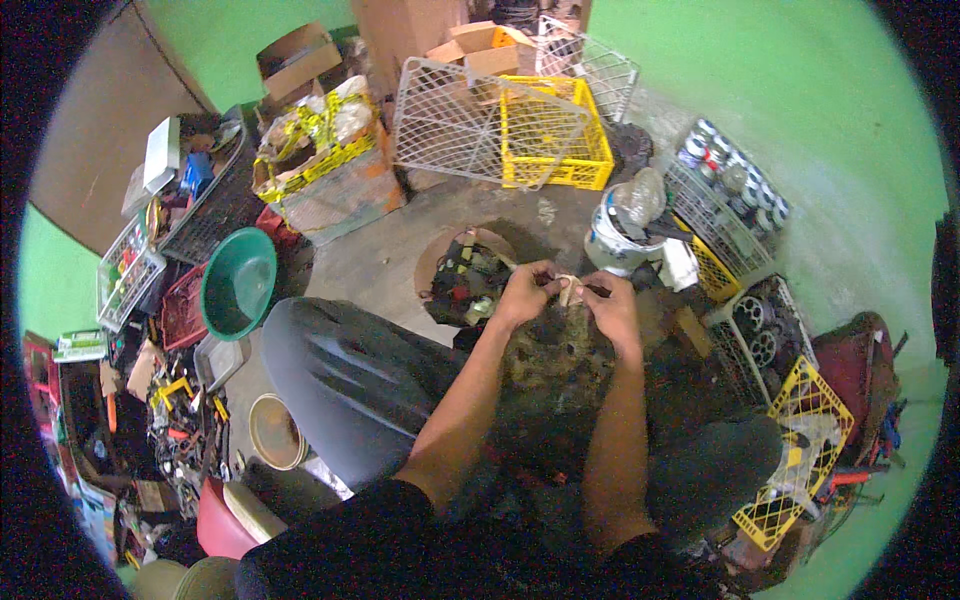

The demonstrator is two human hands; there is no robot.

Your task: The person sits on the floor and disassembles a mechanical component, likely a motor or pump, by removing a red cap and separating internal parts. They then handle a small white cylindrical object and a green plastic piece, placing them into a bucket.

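Beyond the bent left knee [310, 335] and right of the scene's middle, a small pale piece [569, 292] is held up between two hands. By the left hand [530, 290] it is pinched from the left, thumb and forefinger closed on it and the other fingers curled; by the right hand [612, 302] it is gripped from the right in much the same way, the fingertips of both nearly meeting. What the piece is cannot be told, as it is partly covered by the fingers. Both forearms are stretched forward from the near edge, the left forearm [468, 410] slanted toward the right, the right forearm [615, 440] set almost straight, its hand turned inward. Under the hands, a stained, dark surface [560, 365] is seen. To their left, a round tub [425, 262] is filled with odds and ends; farther right, a white bucket [608, 250] is placed.
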